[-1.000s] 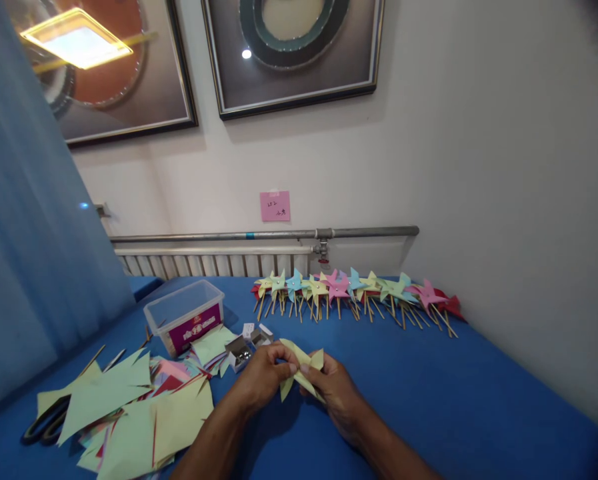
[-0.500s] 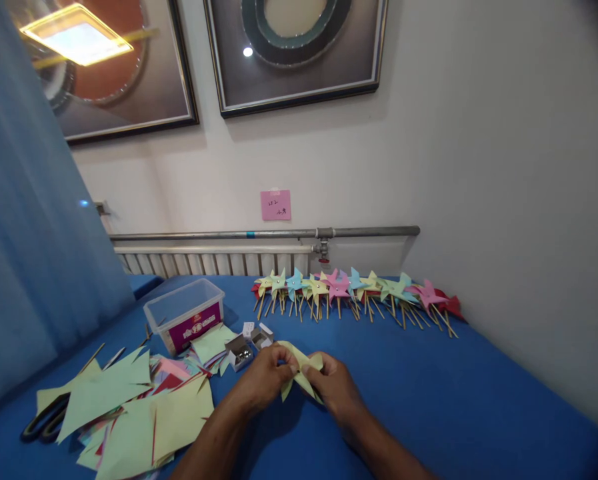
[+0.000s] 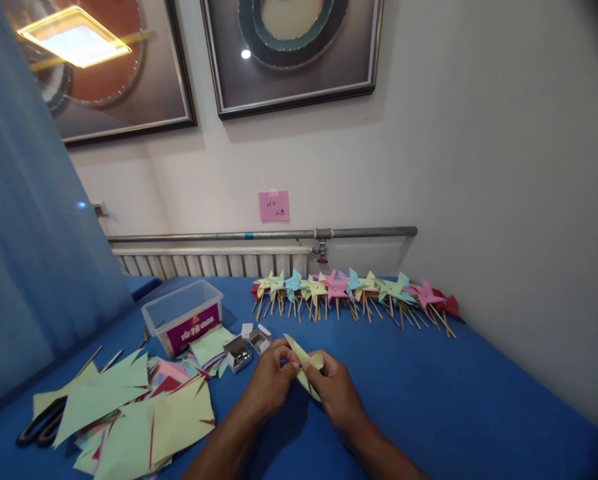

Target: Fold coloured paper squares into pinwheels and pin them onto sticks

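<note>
Both hands pinch one yellow paper (image 3: pixel 305 365) just above the blue table (image 3: pixel 453 400): left hand (image 3: pixel 271 380) grips its left folds, right hand (image 3: pixel 335 387) its right; step judged as gathering points to the centre. Next likely needs a pin from the small box (image 3: pixel 239 353); beyond, finished pinwheels (image 3: pixel 349 293) line the wall.

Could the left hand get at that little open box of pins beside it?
Probably yes: the small open box lies just left of the left hand with bare blue table between, though the hand now pinches the yellow paper.

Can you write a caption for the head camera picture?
Both hands fold a yellow paper piece near finished pinwheels.
</note>
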Tool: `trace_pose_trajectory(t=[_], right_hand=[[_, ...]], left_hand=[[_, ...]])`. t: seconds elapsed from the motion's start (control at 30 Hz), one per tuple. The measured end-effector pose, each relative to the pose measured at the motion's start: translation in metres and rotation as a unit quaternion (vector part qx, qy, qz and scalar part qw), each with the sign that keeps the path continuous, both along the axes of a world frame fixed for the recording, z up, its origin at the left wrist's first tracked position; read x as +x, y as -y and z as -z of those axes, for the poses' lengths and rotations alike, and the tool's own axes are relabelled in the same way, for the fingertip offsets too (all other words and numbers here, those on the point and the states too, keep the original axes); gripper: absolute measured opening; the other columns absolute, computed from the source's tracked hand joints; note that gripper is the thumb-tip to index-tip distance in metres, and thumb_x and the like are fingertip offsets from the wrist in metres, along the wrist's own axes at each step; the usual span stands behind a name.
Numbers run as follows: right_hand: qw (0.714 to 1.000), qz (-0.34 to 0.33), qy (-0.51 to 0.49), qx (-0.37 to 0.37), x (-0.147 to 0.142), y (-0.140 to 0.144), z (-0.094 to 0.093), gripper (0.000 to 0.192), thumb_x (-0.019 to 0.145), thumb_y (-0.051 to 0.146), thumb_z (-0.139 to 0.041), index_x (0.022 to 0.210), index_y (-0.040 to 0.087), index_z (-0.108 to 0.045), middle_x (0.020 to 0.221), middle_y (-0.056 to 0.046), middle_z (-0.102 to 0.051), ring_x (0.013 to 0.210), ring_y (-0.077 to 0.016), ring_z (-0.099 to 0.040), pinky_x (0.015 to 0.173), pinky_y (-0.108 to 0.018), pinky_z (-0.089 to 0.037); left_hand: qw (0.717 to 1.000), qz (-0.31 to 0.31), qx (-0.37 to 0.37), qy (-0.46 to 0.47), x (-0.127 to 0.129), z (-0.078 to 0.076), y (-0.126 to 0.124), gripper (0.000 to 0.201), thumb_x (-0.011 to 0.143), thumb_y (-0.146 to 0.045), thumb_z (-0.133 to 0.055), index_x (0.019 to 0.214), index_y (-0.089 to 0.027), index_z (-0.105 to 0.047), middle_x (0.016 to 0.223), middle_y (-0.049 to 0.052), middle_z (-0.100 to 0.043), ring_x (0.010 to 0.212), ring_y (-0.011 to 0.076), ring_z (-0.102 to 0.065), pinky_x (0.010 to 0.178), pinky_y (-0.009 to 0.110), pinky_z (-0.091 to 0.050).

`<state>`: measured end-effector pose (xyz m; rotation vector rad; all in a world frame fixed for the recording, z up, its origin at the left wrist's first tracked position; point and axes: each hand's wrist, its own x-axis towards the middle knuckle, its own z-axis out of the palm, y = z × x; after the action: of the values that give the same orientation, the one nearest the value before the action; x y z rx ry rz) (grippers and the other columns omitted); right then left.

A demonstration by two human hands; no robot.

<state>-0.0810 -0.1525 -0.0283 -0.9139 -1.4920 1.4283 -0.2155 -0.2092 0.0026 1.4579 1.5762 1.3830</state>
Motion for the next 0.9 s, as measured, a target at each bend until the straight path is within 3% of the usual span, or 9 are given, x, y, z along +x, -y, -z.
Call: trace_pose_trajectory(t=[0.23,0.5,0.9], right_hand=[[0.999,-0.020,-0.028,-0.022,0.000,-0.003,0.005,0.031,0.068,0.050,-0.072,0.075,0.021,-0.063,0.058,0.006,-0.052,0.055,-0.0136,-0.043,0.054,-0.025,-0.035],[0.997,-0.043,-0.051,-0.031,0.001,-0.001,0.002,0.032,0.070,0.051,-0.073,0.075,0.022,-0.062,0.057,0.006,-0.049,0.053,-0.0124,-0.041,0.052,-0.025,-0.032],[0.998,-0.044,-0.042,-0.012,0.004,0.003,-0.008,0.032,0.072,0.052,-0.073,0.073,0.022,-0.064,0.056,0.006,-0.049,0.053,-0.0123,-0.040,0.053,-0.026,-0.033]], left_hand=[[0.999,-0.016,0.014,-0.026,0.002,0.002,0.000,0.010,0.078,-0.020,-0.055,0.068,-0.020,-0.055,0.097,0.006,-0.064,0.089,0.0201,-0.061,0.081,0.029,-0.044],[0.997,-0.044,0.007,-0.060,0.005,0.001,0.001,0.013,0.080,-0.020,-0.053,0.066,-0.021,-0.053,0.081,0.002,-0.058,0.080,0.0188,-0.056,0.076,0.030,-0.041],[0.997,-0.054,-0.007,-0.064,0.006,-0.004,0.002,0.014,0.081,-0.019,-0.053,0.067,-0.020,-0.053,0.075,0.000,-0.054,0.074,0.0169,-0.052,0.070,0.028,-0.037]])
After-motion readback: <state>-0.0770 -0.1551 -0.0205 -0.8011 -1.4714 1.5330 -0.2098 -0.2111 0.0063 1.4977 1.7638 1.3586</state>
